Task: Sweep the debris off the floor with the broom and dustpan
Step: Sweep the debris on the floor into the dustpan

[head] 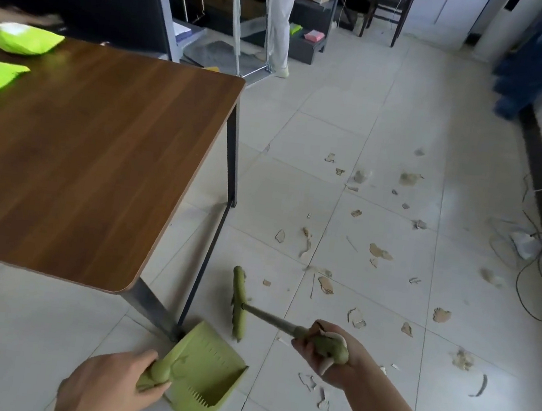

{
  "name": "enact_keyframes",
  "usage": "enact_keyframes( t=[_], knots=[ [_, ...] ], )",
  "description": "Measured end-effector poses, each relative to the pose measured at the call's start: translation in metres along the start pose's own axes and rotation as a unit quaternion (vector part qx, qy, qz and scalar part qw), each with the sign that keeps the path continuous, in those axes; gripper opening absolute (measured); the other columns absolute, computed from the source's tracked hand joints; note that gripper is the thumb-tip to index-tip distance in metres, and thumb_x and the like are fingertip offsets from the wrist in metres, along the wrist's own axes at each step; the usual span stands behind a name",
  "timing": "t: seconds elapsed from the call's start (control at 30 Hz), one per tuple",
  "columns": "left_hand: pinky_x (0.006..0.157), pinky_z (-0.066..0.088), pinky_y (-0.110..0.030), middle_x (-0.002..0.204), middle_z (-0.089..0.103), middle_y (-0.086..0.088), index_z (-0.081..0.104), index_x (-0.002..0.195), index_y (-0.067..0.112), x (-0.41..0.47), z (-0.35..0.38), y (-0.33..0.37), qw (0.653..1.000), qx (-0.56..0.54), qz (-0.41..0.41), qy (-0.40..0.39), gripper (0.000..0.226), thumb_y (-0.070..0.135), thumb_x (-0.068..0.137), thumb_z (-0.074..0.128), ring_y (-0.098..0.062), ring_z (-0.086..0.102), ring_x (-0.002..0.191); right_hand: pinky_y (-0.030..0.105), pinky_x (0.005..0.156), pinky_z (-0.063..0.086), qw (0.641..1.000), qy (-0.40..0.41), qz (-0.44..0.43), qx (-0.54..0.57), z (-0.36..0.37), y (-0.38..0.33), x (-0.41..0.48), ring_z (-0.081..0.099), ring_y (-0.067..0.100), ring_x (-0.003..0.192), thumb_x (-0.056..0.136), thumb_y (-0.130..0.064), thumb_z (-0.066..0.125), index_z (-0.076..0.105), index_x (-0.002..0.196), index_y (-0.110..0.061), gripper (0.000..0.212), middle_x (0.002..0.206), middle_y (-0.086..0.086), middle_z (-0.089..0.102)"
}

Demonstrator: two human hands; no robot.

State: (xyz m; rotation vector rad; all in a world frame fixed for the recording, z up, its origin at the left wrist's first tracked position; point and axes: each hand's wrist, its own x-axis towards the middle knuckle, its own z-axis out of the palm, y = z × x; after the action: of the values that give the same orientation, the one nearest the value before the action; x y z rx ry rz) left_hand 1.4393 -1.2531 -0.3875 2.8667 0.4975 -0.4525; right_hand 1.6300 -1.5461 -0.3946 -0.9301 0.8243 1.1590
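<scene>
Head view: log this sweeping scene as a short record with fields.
left hand: grips green dustpan by its handle
right hand: grips green broom by its handle end
broom head: on tile floor, just beyond dustpan
debris: cardboard-like scraps scattered ahead and right, none in dustpan
table: wooden, left, two green packets

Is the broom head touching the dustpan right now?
Apart. The head view shows bare floor tile between the broom head and the dustpan, which the left hand holds nearer the table leg.
</scene>
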Motion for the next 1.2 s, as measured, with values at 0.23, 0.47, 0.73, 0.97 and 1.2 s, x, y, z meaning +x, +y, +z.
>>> enact_keyframes(
  t=[0.23, 0.47, 0.73, 0.97, 1.2],
  knots=[
    [0.053, 0.044, -0.03, 0.063, 0.051, 0.001, 0.037, 0.067, 0.028, 0.018, -0.006, 0.017, 0.999, 0.029, -0.007, -0.022, 0.052, 0.08, 0.07, 0.04, -0.015, 0.053, 0.063, 0.021, 0.032, 0.047, 0.999, -0.023, 0.002, 0.04, 0.017, -0.029, 0.038, 0.051, 0.018, 0.035, 0.063, 0.003, 0.05, 0.047, 0.105, 0.003, 0.042, 0.076, 0.014, 0.045],
    [0.05, 0.037, -0.027, 0.071, 0.056, 0.007, 0.052, 0.084, 0.023, 0.038, -0.014, 0.039, 0.999, 0.032, 0.002, -0.012, 0.048, 0.07, 0.078, 0.051, -0.019, 0.054, 0.069, 0.018, 0.033, 0.046, 0.998, -0.03, 0.046, 0.008, 0.021, -0.048, 0.032, 0.06, 0.023, 0.04, 0.07, 0.001, 0.046, 0.055, 0.089, 0.007, 0.022, 0.071, 0.02, 0.058],
    [0.046, 0.026, -0.025, 0.07, 0.049, 0.007, 0.049, 0.08, 0.027, 0.05, -0.019, 0.05, 0.998, 0.052, 0.011, -0.022, 0.041, 0.068, 0.08, 0.052, -0.019, 0.049, 0.069, 0.011, 0.031, 0.037, 0.991, 0.008, 0.084, -0.103, -0.014, -0.056, 0.042, 0.049, 0.013, 0.031, 0.099, -0.023, 0.037, 0.051, 0.086, -0.001, 0.029, 0.056, 0.009, 0.054],
    [0.045, 0.027, -0.024, 0.065, 0.046, 0.007, 0.047, 0.077, 0.028, 0.053, -0.025, 0.058, 0.997, 0.064, 0.024, -0.028, 0.037, 0.064, 0.083, 0.052, -0.02, 0.049, 0.069, 0.012, 0.028, 0.037, 0.989, 0.035, 0.079, -0.118, -0.031, -0.059, 0.04, 0.047, 0.011, 0.029, 0.1, -0.021, 0.036, 0.051, 0.087, -0.002, 0.027, 0.061, 0.008, 0.054],
    [0.048, 0.026, -0.026, 0.072, 0.051, 0.008, 0.044, 0.077, 0.03, 0.057, -0.026, 0.065, 0.996, 0.072, 0.049, -0.032, 0.036, 0.064, 0.082, 0.053, -0.019, 0.048, 0.07, 0.013, 0.026, 0.037, 0.988, 0.053, 0.053, -0.135, -0.078, -0.072, 0.017, 0.045, 0.011, 0.029, 0.099, -0.018, 0.037, 0.049, 0.092, -0.005, 0.019, 0.06, 0.011, 0.052]
  ],
)
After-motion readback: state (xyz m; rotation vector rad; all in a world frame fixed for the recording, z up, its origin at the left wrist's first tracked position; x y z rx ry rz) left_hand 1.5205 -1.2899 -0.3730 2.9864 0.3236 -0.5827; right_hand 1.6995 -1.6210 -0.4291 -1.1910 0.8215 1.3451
